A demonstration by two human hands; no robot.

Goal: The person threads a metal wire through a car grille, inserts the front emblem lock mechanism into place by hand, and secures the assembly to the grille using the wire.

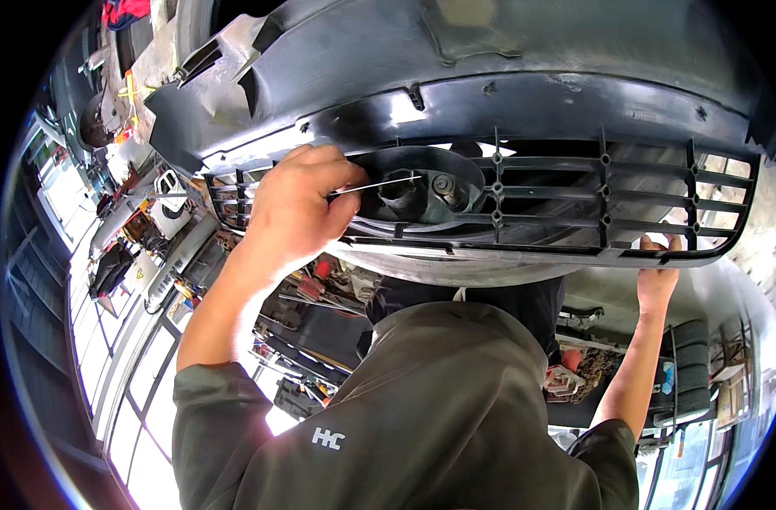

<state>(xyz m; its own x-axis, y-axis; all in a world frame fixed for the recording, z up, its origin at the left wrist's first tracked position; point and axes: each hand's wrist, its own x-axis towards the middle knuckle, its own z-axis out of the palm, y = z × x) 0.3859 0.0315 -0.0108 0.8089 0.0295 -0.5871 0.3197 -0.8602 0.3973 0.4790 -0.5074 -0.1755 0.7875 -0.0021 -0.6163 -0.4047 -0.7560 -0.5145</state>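
Note:
A dark car bumper (354, 119) spans the upper part of the view, with a black plastic grille (604, 191) along its lower side. Pinched in my left hand (307, 200) is a thin metal rod (383, 184), whose far end lies over a round black housing (405, 202) in the grille's opening. Beside that housing sits a round peg-like part (444, 187). My right hand (659, 259) grips the grille's lower edge near its right end, fingertips showing between the bars. My left palm hides part of the grille's left end.
Cluttered tools and parts (150, 229) stand to the left. Dark stacked tyres (687, 365) are at the lower right. Below the grille, red and metal pieces (566, 378) lie to the right of my body. Bright windows (146, 408) line the lower left.

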